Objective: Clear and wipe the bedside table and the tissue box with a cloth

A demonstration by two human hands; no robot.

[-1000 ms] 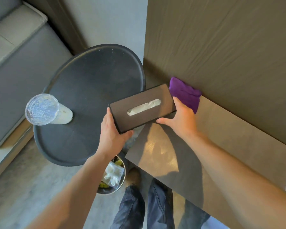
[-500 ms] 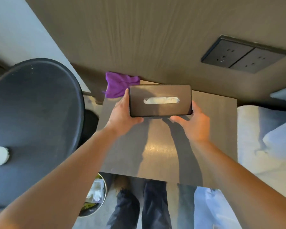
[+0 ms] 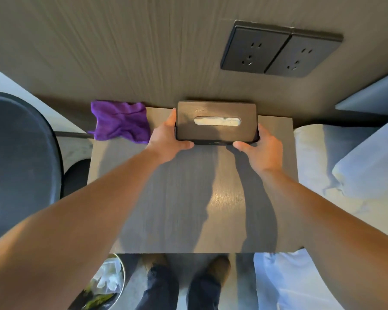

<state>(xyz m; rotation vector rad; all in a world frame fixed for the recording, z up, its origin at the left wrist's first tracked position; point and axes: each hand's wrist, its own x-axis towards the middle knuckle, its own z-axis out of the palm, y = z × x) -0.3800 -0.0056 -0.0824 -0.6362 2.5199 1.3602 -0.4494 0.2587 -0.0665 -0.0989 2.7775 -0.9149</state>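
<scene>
A dark brown tissue box with white tissue in its slot sits at the back middle of the wooden bedside table, against the wall panel. My left hand grips its left end and my right hand grips its right end. A crumpled purple cloth lies at the table's back left corner, just left of my left hand, with nothing touching it.
A round black side table stands to the left. A bin with rubbish is on the floor at the lower left. Black wall sockets are above right. The bed and pillow lie on the right.
Both hands carried the tissue box from over the round black table rightwards to the back of the bedside table. The view swung right with them.
</scene>
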